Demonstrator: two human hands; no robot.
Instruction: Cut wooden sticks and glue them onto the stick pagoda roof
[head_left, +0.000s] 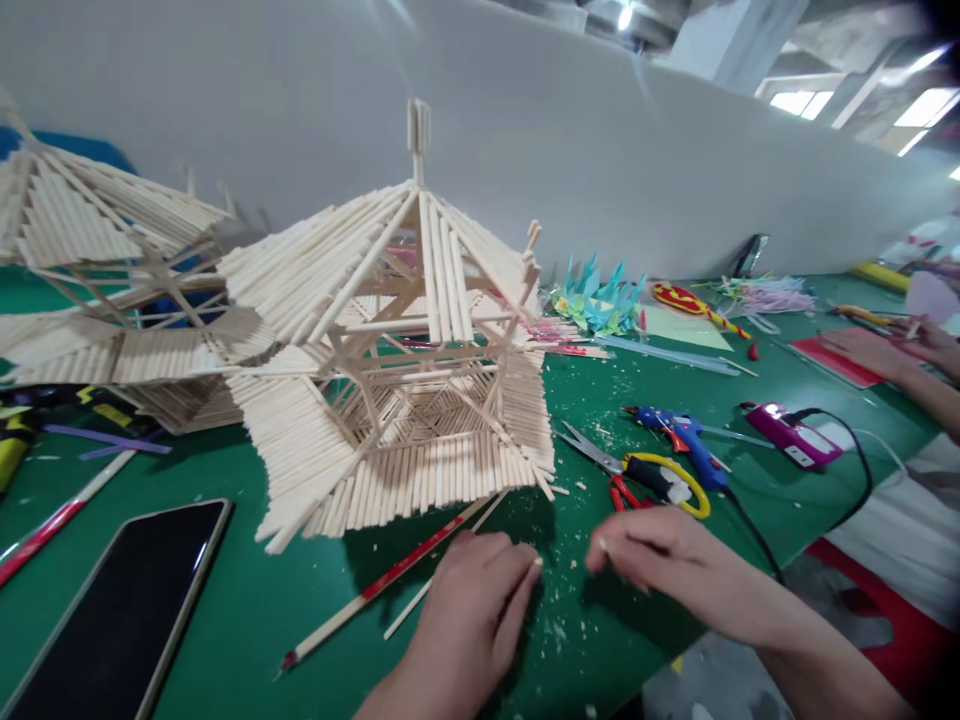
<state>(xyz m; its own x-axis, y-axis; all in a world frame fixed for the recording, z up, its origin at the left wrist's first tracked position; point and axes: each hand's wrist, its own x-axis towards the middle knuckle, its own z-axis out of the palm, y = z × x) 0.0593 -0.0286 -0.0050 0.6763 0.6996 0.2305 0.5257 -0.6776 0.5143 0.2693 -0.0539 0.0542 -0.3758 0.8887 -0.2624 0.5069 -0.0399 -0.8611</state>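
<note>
In front of me on the green table stands a pavilion model (442, 460) built of pale wooden sticks, with a pointed roof partly covered. My left hand (476, 600) is closed just below its front edge; a small pale stick end shows at the fingertips. To the right, my right hand (660, 555) is pinched, with another tiny pale stick end between thumb and finger. Most of both pieces is hidden. A red-marked wooden stick (375, 585) and a thin bare stick (409, 608) lie beside my left hand. Scissors (592, 448) with red handles lie beyond my right hand.
A black-screened phone (124, 610) lies at left, near a second stick model (150, 340). At right are pliers with yellow handles (690, 480), a blue glue gun (682, 440) and a purple power strip (795, 435) with cables. Another person's hands (870, 350) rest by red paper.
</note>
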